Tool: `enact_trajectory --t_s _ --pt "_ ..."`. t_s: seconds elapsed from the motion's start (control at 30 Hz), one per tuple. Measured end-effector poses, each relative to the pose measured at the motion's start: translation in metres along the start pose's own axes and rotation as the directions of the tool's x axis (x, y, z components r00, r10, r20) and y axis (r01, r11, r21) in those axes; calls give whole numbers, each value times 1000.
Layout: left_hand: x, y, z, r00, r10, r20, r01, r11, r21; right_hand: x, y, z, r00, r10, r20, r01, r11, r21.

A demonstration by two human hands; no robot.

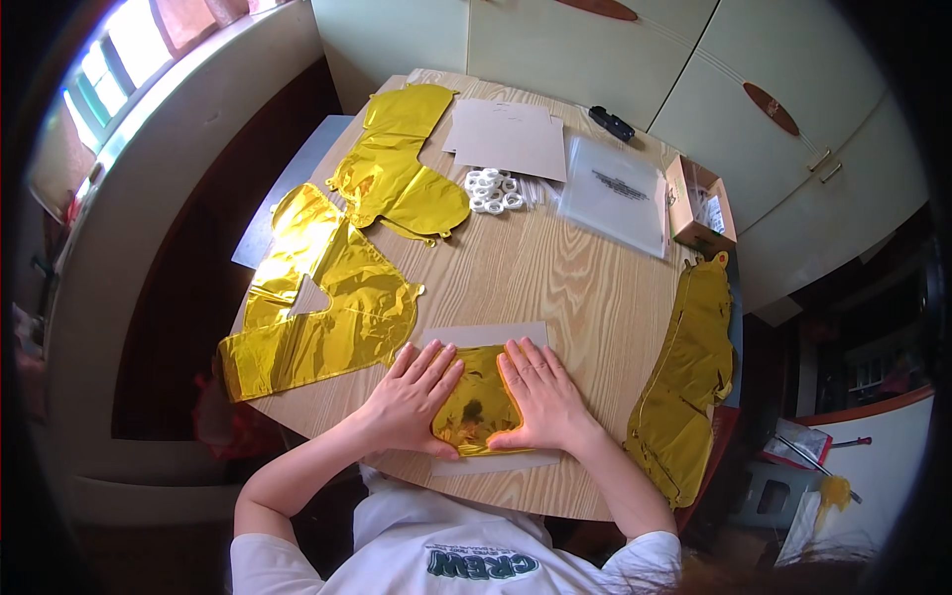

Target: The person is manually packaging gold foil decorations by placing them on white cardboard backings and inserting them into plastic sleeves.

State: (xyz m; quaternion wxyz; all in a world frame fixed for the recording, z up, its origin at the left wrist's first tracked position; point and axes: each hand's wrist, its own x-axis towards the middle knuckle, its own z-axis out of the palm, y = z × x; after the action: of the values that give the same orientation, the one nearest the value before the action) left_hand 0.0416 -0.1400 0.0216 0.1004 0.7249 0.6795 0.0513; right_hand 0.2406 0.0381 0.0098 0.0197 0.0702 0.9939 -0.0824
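A folded gold foil balloon (476, 397) lies near the table's front edge, on a pale card sheet (486, 335) that shows beyond its far and near edges. My left hand (412, 399) rests flat on the foil's left side, its fingers stretched out and pointing away from me. On the right side, my right hand (543, 399) lies flat too, with the thumb angled inward across the foil. Neither hand grips anything. The palms hide the foil's side edges.
Flat gold foil balloons lie at the left (357, 307), far left (397, 164) and right edge (684, 377). Toward the back are pale card sheets (511, 139), white rings (491, 191), clear plastic bags (615, 198), a small open box (702, 203) and a black object (611, 123).
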Motion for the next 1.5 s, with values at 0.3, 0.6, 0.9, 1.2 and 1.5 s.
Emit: enact_trajectory --t_s 0.3,0.6,0.9,1.2,1.5 --pt "-5 -7 -11 997 -38 73 33 997 66 -1 2 -7 998 -8 69 8 1000 1" --pt "-38 -2 7 962 -217 -165 155 932 -327 -2 2 -5 998 5 59 -6 1000 26" --pt "-154 43 33 721 -572 392 323 -224 -919 11 -48 -12 968 -214 133 202 975 94" --pt "-160 58 76 792 -414 448 148 -582 -799 18 -68 -4 926 -354 135 333 930 152" --pt "-154 62 70 815 -480 325 138 -383 -913 83 136 -40 877 417 -238 -268 836 478"
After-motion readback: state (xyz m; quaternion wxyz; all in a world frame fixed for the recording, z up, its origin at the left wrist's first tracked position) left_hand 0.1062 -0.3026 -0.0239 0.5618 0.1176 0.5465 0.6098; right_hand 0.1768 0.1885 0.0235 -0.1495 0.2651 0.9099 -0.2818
